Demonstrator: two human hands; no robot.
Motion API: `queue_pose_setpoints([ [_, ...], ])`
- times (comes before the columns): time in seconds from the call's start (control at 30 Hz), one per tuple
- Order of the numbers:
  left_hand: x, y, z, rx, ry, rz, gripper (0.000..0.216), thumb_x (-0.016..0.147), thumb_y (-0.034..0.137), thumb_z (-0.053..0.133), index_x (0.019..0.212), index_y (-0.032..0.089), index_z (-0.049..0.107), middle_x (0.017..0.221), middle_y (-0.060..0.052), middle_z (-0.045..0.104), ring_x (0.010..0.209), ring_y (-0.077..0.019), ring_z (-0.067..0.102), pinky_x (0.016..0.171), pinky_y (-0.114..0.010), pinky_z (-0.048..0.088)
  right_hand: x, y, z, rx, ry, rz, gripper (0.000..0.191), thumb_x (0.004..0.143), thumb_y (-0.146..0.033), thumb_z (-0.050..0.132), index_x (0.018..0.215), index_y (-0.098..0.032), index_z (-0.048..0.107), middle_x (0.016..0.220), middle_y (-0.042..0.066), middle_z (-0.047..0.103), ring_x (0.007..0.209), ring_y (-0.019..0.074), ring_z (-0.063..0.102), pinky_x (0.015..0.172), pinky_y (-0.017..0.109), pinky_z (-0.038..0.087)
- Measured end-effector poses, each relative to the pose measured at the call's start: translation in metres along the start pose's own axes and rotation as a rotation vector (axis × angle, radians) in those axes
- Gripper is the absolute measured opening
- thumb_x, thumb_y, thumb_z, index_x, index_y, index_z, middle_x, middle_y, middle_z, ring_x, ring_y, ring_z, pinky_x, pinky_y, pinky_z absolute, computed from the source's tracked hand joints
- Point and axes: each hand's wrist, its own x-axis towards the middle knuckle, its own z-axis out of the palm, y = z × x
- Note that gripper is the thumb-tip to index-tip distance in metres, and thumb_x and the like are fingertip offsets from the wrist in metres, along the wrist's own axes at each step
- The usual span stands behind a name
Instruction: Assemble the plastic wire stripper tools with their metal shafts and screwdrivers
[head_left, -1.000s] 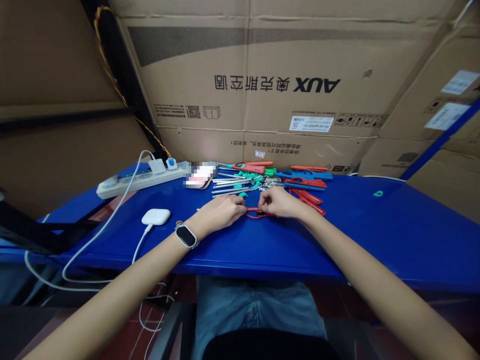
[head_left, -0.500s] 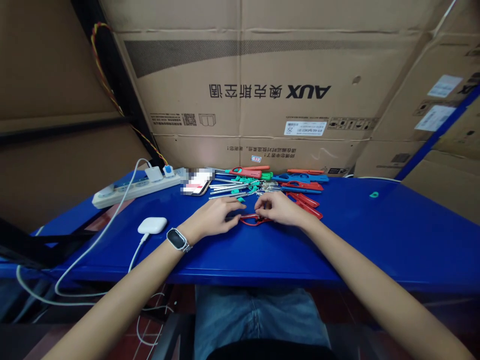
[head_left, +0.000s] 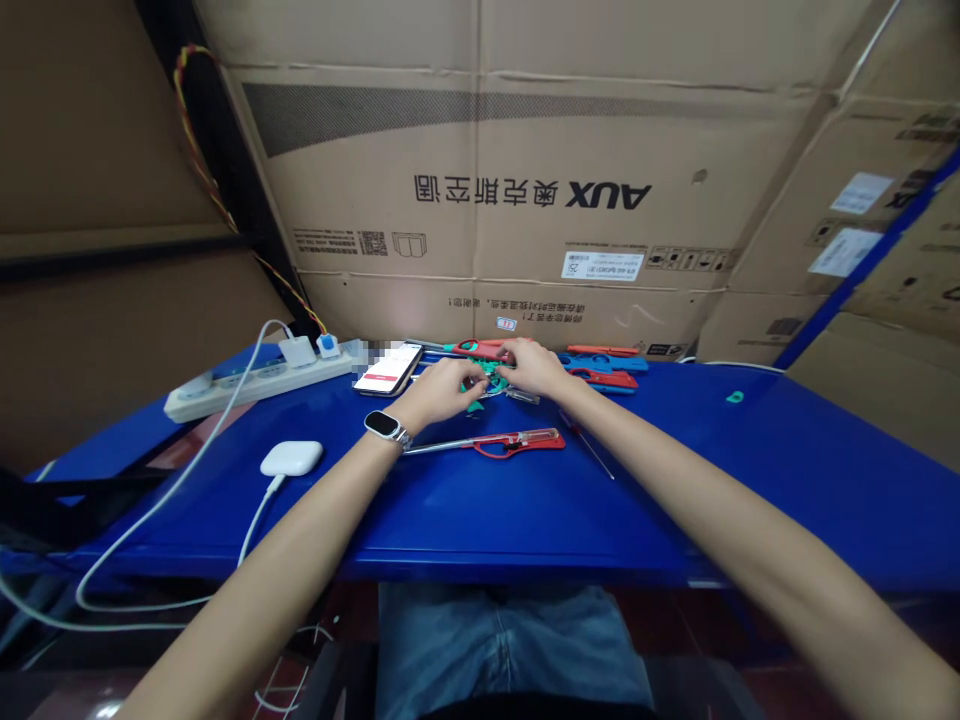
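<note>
A red-handled long lighter (head_left: 517, 442) with a metal rod lies alone on the blue table (head_left: 750, 470), nearer to me than both hands. My left hand (head_left: 442, 388), with a smartwatch on its wrist, and my right hand (head_left: 529, 367) have their fingers curled in the pile of red, blue and green lighter parts and metal rods (head_left: 600, 365) by the back cardboard box. The left fingers pinch near a green piece (head_left: 491, 372). What each hand holds is hidden by the fingers.
A phone (head_left: 388, 368) lies left of the pile. A white power strip (head_left: 255, 383) with plugs sits at the back left. A white earbud case (head_left: 292, 457) on a cable rests near the left. A small green part (head_left: 735, 397) lies far right. Cardboard boxes (head_left: 525, 170) wall the back.
Both hands let go of the red lighter, which now lies alone on the table, and moved away from me into the pile of parts at the back.
</note>
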Motion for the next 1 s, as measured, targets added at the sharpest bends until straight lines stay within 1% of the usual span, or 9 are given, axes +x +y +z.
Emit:
queue_pose_setpoints([
  [0.07, -0.006, -0.005, 0.003, -0.045, 0.01, 0.007, 0.019, 0.09, 0.024, 0.054, 0.088, 0.018, 0.072, 0.086, -0.004, 0.074, 0.076, -0.0191, 0.063, 0.068, -0.027, 0.041, 0.011, -0.001, 0.004, -0.047, -0.028, 0.007, 0.03, 0.084, -0.032, 0.064, 0.112, -0.022, 0.069, 0.119, 0.009, 0.068, 0.105, 0.0254, 0.065, 0.084, 0.033, 0.049],
  [0.2, -0.015, -0.011, 0.004, -0.158, 0.003, 0.013, 0.019, 0.09, 0.024, 0.055, 0.086, 0.016, 0.072, 0.082, -0.004, 0.072, 0.071, -0.0166, 0.061, 0.066, -0.026, 0.04, 0.022, 0.002, 0.012, -0.061, -0.045, 0.011, 0.021, 0.084, -0.033, 0.065, 0.101, -0.024, 0.072, 0.115, 0.006, 0.069, 0.102, 0.0233, 0.065, 0.082, 0.032, 0.049],
  [0.33, -0.015, -0.01, 0.004, -0.166, 0.035, 0.009, 0.023, 0.093, 0.028, 0.054, 0.084, 0.016, 0.071, 0.079, -0.003, 0.071, 0.067, -0.0149, 0.058, 0.063, -0.026, 0.039, 0.019, 0.004, 0.011, -0.004, 0.065, -0.044, 0.019, 0.086, -0.035, 0.062, 0.097, -0.024, 0.073, 0.11, 0.006, 0.071, 0.098, 0.0226, 0.065, 0.08, 0.032, 0.049],
  [0.43, -0.015, -0.007, 0.003, -0.191, 0.094, 0.038, 0.023, 0.094, 0.028, 0.053, 0.089, 0.016, 0.071, 0.083, -0.003, 0.072, 0.072, -0.0156, 0.06, 0.067, -0.027, 0.041, 0.009, 0.005, 0.006, 0.127, 0.144, -0.046, 0.018, 0.085, -0.035, 0.063, 0.094, -0.022, 0.072, 0.097, 0.005, 0.073, 0.09, 0.0215, 0.067, 0.08, 0.033, 0.049],
  [0.53, -0.015, -0.003, 0.0, -0.235, 0.17, 0.069, 0.022, 0.096, 0.029, 0.053, 0.094, 0.016, 0.071, 0.088, -0.004, 0.072, 0.077, -0.0163, 0.062, 0.069, -0.027, 0.043, -0.009, 0.007, 0.005, 0.397, 0.161, -0.078, 0.016, 0.083, -0.03, 0.062, 0.088, -0.018, 0.07, 0.084, 0.004, 0.073, 0.081, 0.019, 0.067, 0.077, 0.032, 0.05],
  [0.63, -0.016, 0.003, -0.004, -0.27, 0.217, 0.109, 0.017, 0.095, 0.026, 0.055, 0.097, 0.017, 0.07, 0.09, -0.004, 0.071, 0.077, -0.0156, 0.062, 0.067, -0.026, 0.044, -0.029, 0.01, 0.007, 0.747, 0.045, -0.103, 0.02, 0.08, -0.034, 0.065, 0.088, -0.015, 0.068, 0.072, 0.003, 0.069, 0.065, 0.0154, 0.064, 0.062, 0.028, 0.05],
  [0.77, -0.017, 0.014, -0.006, -0.3, 0.239, 0.18, 0.014, 0.093, 0.018, 0.056, 0.103, 0.017, 0.066, 0.094, -0.003, 0.07, 0.078, -0.0138, 0.062, 0.07, -0.026, 0.046, -0.05, 0.01, 0.009, 0.936, -0.121, -0.052, 0.032, 0.077, -0.045, 0.069, 0.09, -0.015, 0.07, 0.058, -0.003, 0.056, 0.046, 0.0094, 0.048, 0.04, 0.022, 0.038],
  [0.9, -0.017, 0.021, -0.004, -0.313, 0.209, 0.239, 0.016, 0.093, 0.018, 0.059, 0.107, 0.018, 0.066, 0.105, -0.006, 0.067, 0.082, -0.0141, 0.062, 0.075, -0.028, 0.049, -0.057, 0.004, 0.005, 1.038, -0.196, -0.044, 0.034, 0.074, -0.045, 0.074, 0.091, -0.015, 0.071, 0.057, -0.006, 0.049, 0.046, 0.0071, 0.043, 0.04, 0.021, 0.04],
  [1.0, -0.017, 0.021, -0.001, -0.319, 0.155, 0.224, 0.014, 0.092, 0.02, 0.061, 0.103, 0.018, 0.069, 0.096, -0.005, 0.067, 0.078, -0.0147, 0.061, 0.072, -0.028, 0.048, -0.058, 0.001, 0.003, 1.116, -0.203, -0.054, 0.041, 0.071, -0.044, 0.077, 0.099, -0.017, 0.066, 0.064, -0.005, 0.055, 0.049, 0.0072, 0.045, 0.042, 0.021, 0.043],
])
